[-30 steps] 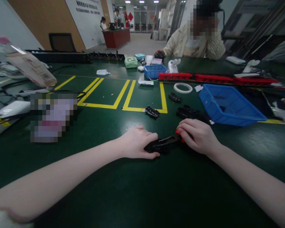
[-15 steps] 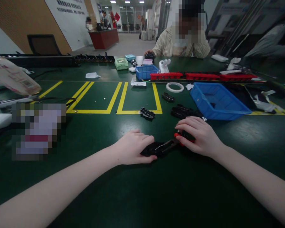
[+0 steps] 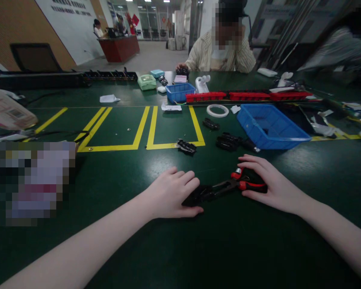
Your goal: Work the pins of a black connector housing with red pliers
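My left hand is closed round a glossy black plastic part, gripping it between thumb and fingers just above the green table. Its far left end is hidden by the hand. Pliers with red-and-black handles point left, their jaws at the right end of that part; whether the jaws bite on it I cannot tell. My right hand is wrapped loosely round the spread handles, thumb below and fingers above. Beyond the hands lie a small black part and a bunch of black parts.
A blue bin stands behind my right hand, with a white tape ring to its left. Red strips and a smaller blue bin lie farther back. At left is a blurred-out packet. A person sits opposite.
My right hand has moved right and slightly down relative to the view, and its fingers have opened wider, so more of the pliers' handles shows. My left hand keeps hold of the black part.
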`<state>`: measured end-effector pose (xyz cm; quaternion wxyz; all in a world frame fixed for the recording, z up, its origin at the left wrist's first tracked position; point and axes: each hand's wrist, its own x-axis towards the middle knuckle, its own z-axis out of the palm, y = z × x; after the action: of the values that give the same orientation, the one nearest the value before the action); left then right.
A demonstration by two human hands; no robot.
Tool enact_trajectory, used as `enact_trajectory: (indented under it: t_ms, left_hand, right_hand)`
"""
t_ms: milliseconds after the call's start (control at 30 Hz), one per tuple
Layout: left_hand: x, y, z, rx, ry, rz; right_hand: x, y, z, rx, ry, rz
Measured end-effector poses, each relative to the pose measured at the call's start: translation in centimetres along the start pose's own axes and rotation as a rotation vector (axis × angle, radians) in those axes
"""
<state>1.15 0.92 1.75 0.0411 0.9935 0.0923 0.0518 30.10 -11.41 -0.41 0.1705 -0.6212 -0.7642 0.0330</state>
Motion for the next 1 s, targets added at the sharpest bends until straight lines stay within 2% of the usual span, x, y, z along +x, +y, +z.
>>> enact_trajectory:
  t_ms: [167,367,500,700,1000]
  left_hand:
    - [0.1,0.1,-0.1,0.012,0.010,-0.040]
    - [0.2,-0.3,0.1,-0.083,-0.005,-0.062]
    - [0.4,-0.6,0.3,-0.156,-0.002,-0.032]
    - [0.6,-0.9,0.4,-0.193,0.017,0.046]
    - [0.6,-1.1,0.8,-0.177,0.037,0.082]
  right_hand:
    - [0.3,0.5,-0.4,-0.010,0.011,-0.003]
    - [0.6,-0.4,-0.9,-0.173,0.180,-0.077]
    - [0.5,-1.3,-1.3,-0.142,0.279,-0.048]
    - [-0.1,-3.1,-1.1,0.028,0.227,-0.037]
    - [-0.5,-4.0,-0.8,0.119,0.091,-0.061]
